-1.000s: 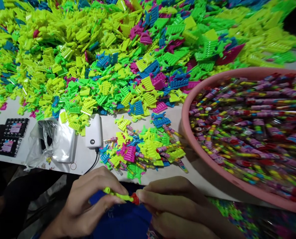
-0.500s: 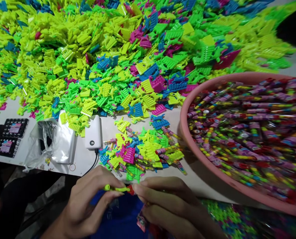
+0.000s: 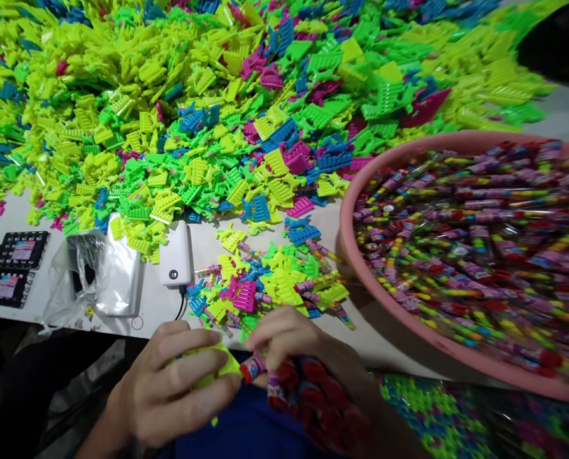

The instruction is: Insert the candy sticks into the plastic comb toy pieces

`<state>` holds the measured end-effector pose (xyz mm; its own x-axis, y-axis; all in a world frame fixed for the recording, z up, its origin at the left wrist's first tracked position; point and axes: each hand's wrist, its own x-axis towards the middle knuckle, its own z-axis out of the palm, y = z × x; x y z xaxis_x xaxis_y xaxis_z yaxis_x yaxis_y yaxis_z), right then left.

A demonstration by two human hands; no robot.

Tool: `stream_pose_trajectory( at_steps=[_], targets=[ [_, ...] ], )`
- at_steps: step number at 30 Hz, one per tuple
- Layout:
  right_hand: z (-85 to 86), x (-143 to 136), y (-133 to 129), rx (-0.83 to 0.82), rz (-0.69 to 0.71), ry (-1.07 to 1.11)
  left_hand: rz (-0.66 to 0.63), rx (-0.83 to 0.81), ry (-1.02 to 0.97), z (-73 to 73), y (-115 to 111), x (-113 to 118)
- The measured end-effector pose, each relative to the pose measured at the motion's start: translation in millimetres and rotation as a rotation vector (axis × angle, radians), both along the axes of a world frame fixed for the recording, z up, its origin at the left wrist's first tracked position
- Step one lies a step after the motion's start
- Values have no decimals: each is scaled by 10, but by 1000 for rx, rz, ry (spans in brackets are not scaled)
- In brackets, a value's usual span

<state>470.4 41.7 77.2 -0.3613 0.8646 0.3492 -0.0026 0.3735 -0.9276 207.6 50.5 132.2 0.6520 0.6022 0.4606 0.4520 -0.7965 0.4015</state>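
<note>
My left hand [image 3: 169,386] is closed around a bright yellow plastic toy piece [image 3: 227,364], which its fingers partly cover. Close against that piece is the red end of a small candy tube [image 3: 252,368] with a purple label, pinched by my right hand [image 3: 308,341]. More tubes with red caps [image 3: 320,401] are bunched below the right fingers, partly blurred. Just beyond both hands lies a small heap of yellow, green, pink and blue plastic pieces [image 3: 284,290], with several candy tubes mixed in.
A pink basin [image 3: 350,239] full of candy tubes stands at right. A large heap of plastic pieces [image 3: 169,121] spreads over the back of the table. Front left are a white power bank [image 3: 175,258] with a cable, a clear plastic bag [image 3: 57,287] and black trays [image 3: 9,290].
The left fingers have wrapped further over the yellow piece. My right hand has turned and risen slightly, bringing the red-capped tubes into clearer view. The whole view has shifted a little.
</note>
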Motion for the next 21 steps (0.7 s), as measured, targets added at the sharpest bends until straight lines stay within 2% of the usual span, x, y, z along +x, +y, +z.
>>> stream_pose_trajectory(
  at_steps=[3,6,9,17,21],
  targets=[
    [3,31,11,-171,147,20,26,14,-31,20,-38,-11],
    [70,55,35,-237,297,30,5,-48,-62,0,-72,-12],
    [111,38,87,-266,371,60,-59,-76,-91,-30,-62,-19],
    [63,-38,110,-338,350,116,-111,-139,-131,-152,90,-55],
    [96,-97,103,-426,267,119,-127,-177,-221,-225,131,-39]
  ],
)
